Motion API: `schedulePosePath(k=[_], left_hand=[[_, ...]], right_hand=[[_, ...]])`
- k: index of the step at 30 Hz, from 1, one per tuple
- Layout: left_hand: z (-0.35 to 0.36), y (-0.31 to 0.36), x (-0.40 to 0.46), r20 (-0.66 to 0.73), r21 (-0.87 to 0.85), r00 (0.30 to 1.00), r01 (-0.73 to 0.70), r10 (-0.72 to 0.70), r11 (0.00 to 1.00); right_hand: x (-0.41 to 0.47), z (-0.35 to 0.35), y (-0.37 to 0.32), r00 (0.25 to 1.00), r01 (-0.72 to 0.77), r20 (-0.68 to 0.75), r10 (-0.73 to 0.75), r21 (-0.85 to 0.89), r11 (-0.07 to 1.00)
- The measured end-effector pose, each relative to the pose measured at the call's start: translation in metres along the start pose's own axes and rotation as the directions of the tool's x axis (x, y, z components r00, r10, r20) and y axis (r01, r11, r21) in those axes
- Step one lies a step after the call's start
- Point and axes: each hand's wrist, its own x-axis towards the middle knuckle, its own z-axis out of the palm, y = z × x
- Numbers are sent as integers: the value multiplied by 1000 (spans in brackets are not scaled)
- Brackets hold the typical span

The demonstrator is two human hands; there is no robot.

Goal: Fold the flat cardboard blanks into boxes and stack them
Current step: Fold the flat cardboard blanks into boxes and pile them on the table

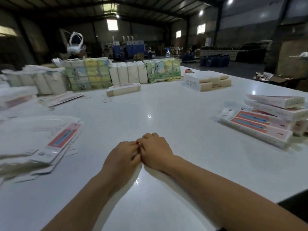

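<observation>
My left hand (122,157) and my right hand (154,150) rest together on the white table (150,114), knuckles up, fingers curled and touching each other. Neither hand holds cardboard; whether something tiny sits between the fingertips I cannot tell. A loose pile of flat white blanks with a pink and blue print (50,139) lies to the left of my hands. A stack of folded boxes with the same print (270,120) stands on the right side of the table.
Wrapped bundles of blanks (88,75) line the far side, with a single box (123,89) in front and a short stack (208,80) at back right. Two rubber bands (107,100) lie mid-table. More blanks (15,97) sit far left.
</observation>
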Motion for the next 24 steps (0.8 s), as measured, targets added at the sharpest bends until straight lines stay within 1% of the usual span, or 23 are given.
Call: schedulePosePath(k=[2, 3, 4, 6, 7, 8, 9, 10, 11, 12, 13, 14, 15, 16, 18, 21, 22, 24], left_hand=[[2, 0, 0, 19, 25, 1000, 21, -21, 999], [0, -1, 2, 54, 21, 997, 45, -46, 999], [-6, -5, 6, 103, 6, 991, 83, -83, 997], [-29, -19, 16, 203, -40, 961, 201, -189, 979], [-45, -31, 22, 216, -59, 943, 273, -255, 960], [-63, -46, 27, 191, -54, 925, 344, -328, 938], [-82, -64, 31, 132, -14, 903, 414, -408, 910], [-99, -83, 32, 46, 55, 867, 493, -495, 868], [-115, -104, 30, -48, 139, 809, 586, -585, 798], [-127, -121, 26, -126, 230, 731, 679, -670, 697], [-135, -136, 19, -175, 315, 643, 754, -745, 577], [-139, -147, 14, -195, 384, 567, 795, -800, 469], [-141, -155, 11, -202, 431, 524, 806, -828, 405], [-141, -161, 11, -205, 461, 512, 803, -834, 379], [-141, -167, 15, -199, 468, 493, 807, -847, 360], [-145, -165, 25, -185, 444, 425, 840, -886, 311], [-145, -165, 28, -194, 443, 415, 845, -889, 298], [-143, -163, 32, -230, 454, 428, 842, -874, 293]], right_hand=[[-1, 2, 3, 1000, 18, -3, -18, 6, 1000], [-1, 3, 4, 1000, 28, -7, -28, -2, 1000], [-1, 4, 5, 999, 36, -16, -36, -13, 999], [-1, 6, 6, 998, 43, -46, -43, -15, 999], [-1, 7, 6, 997, 44, -61, -44, -12, 999], [0, 8, 6, 996, 45, -77, -46, -10, 999], [0, 9, 6, 995, 46, -91, -47, -9, 999], [0, 10, 5, 994, 45, -103, -46, -9, 999], [0, 11, 5, 993, 43, -112, -44, -11, 999], [0, 11, 4, 992, 38, -117, -40, -16, 999], [1, 12, 3, 992, 35, -119, -37, -22, 999], [1, 12, 3, 992, 31, -119, -34, -28, 999], [2, 13, 3, 992, 26, -120, -30, -34, 999], [1, 13, 3, 992, 22, -121, -26, -35, 999], [2, 13, 3, 992, 22, -125, -25, -23, 999], [2, 13, 4, 992, 21, -121, -23, -19, 1000], [2, 13, 4, 992, 24, -121, -26, -23, 999], [2, 13, 4, 992, 26, -127, -28, -22, 999]])
